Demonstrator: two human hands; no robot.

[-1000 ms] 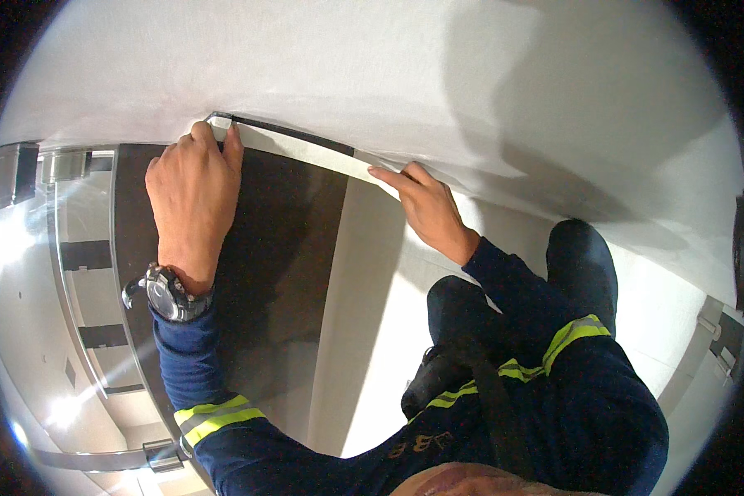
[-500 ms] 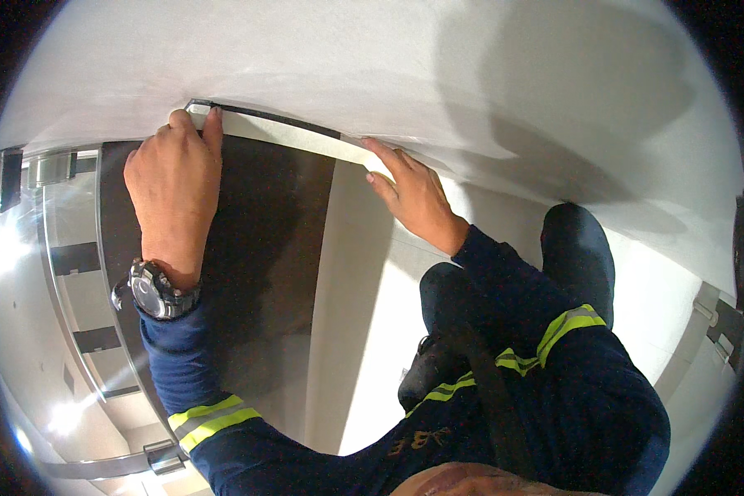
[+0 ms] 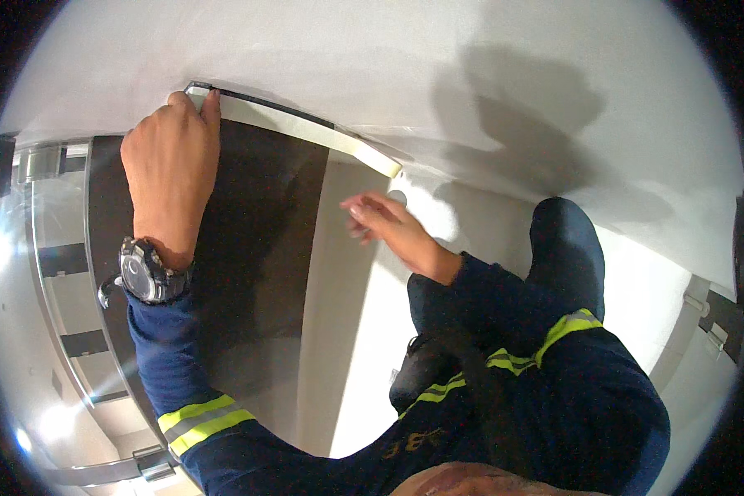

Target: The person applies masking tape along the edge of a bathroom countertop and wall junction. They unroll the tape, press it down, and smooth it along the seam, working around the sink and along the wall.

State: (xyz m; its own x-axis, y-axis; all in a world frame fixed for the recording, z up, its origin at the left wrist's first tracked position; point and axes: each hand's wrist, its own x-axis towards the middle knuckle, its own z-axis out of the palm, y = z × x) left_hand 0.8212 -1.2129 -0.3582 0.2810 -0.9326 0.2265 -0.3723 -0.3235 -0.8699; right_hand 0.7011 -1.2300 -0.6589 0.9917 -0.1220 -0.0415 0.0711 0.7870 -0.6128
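My left hand, with a watch on the wrist, pinches the left end of a long, flat cream strip between thumb and fingers. The strip lies against the white wall along a thin black edge, which shows just above it. Its right end hangs free past the dark panel, bent slightly downward. Below that end, my right hand is off the strip. Its fingers are loosely bent and a little smeared by motion, with nothing visible in them.
A dark brown panel extends below the strip. To the left stands a glass pane with metal fittings and a curved rail, with bright lights reflected. The pale wall fills the top. My shoes stand on the white floor.
My right hand has let go of the strip's right part and dropped down from it. The left hand keeps its pinch at the left end.
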